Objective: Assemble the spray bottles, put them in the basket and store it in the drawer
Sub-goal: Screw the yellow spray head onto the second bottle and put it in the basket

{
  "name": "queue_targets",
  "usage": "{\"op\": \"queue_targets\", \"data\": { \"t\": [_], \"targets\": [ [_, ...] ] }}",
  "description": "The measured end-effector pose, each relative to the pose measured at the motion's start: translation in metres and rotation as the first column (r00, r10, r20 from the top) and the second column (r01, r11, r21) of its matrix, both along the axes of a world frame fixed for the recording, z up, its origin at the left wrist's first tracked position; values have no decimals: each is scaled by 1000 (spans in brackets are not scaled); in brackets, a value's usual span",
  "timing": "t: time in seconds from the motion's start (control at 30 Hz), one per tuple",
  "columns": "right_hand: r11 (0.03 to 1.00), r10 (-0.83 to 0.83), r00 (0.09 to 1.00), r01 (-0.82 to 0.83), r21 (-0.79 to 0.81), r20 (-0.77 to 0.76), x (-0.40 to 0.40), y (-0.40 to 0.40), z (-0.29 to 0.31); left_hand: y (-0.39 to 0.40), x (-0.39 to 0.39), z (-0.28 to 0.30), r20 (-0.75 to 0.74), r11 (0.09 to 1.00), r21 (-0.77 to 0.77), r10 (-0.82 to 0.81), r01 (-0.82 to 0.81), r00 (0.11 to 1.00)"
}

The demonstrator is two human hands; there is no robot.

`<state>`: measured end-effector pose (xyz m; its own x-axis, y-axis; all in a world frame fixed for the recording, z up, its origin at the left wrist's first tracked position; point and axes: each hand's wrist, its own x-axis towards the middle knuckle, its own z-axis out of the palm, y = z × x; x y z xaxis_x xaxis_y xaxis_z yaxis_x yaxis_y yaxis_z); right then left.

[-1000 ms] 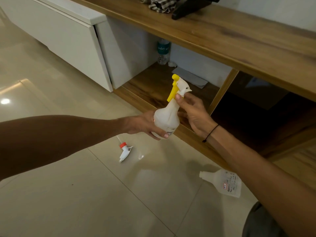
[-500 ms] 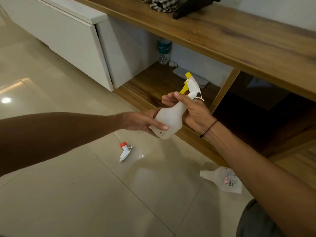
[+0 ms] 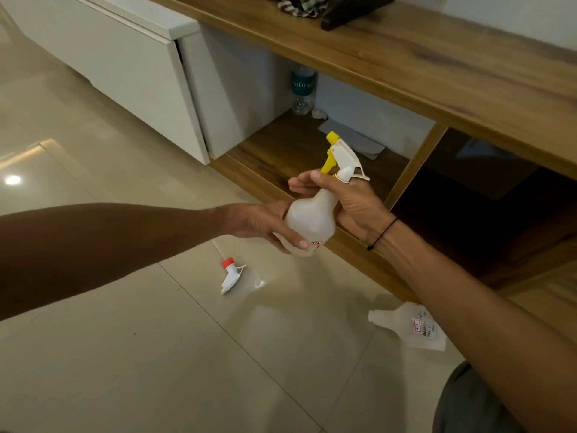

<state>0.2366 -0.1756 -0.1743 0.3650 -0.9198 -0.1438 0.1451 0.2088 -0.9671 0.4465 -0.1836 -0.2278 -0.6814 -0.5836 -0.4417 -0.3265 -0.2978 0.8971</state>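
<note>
In the head view, the translucent spray bottle [image 3: 312, 223] was held in the air above the tiled floor [image 3: 156, 354], just in front of the low wooden shelf edge [image 3: 359, 245]. Its long axis was tilted, base down toward the left, neck up toward the right, and the yellow-and-white trigger head [image 3: 342, 160] was seated on the neck, nozzle aimed up-left toward the white cabinet [image 3: 125, 73]. The left hand [image 3: 265, 223] was clamped around the bottle's body, thumb across the front near a small red label whose writing could not be read. The right hand [image 3: 352, 198] was closed around the neck, just under the trigger head. Open floor was left on the near and left sides. A loose red-capped trigger head [image 3: 231, 273] was seen lying flat on the tiles below the hands, and a second bottle [image 3: 412, 326] lay on its side near the right forearm, mouth pointing left, its print too blurred to read. On the shelf, a water bottle [image 3: 303, 92] stood upright; its label lettering was only partly legible.
</note>
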Motion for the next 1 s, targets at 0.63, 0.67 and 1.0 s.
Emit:
{"op": "queue_targets", "data": {
  "t": [0.63, 0.67, 1.0],
  "targets": [
    [985, -172, 979, 166, -55, -110, 32, 20, 52, 40, -17, 35, 72, 867, -419, 327, -269, 942],
    [987, -154, 979, 148, -60, -131, 32, 22, 64, 45, -20, 46, 76, 861, -431, 333, -271, 940],
    [983, -85, 957, 35, -180, -279, -5, 40, 197, 75, -54, 162, 17, 703, -578, 518, -415, 855]
  ]
}}
